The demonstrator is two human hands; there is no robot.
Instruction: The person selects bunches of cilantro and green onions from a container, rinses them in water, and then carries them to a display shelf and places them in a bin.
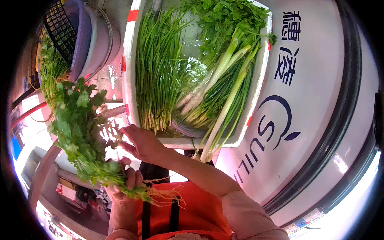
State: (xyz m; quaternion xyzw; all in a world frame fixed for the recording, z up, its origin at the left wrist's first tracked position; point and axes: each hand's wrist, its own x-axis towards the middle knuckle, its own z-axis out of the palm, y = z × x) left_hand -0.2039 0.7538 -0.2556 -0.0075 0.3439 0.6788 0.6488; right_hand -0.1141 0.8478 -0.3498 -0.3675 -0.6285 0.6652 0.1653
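My left hand (124, 183) is closed around the stems of a coriander bunch (81, 129), just above its pale, stringy roots. The leaves spread up and away to the left, partly blurred. Beside the leaves, my right hand (144, 147) has its fingers apart, close to a few loose sprigs, with nothing plainly in its grasp. In front of me stands a white foam box (129, 87) with water in it. Garlic chives (159, 72) lie along its left side, and leafy green herbs (222, 18) fill the back right. Long leeks (223, 120) lean over the front rim, roots outward.
A grey corrugated hose (187, 129) runs inside the box. Close on the right is a white chest freezer (312, 75) bearing writing. At left stand a bucket (103, 42), a black plastic basket (61, 30) and another rooted herb bunch (52, 66). I wear an orange-red apron (198, 207).
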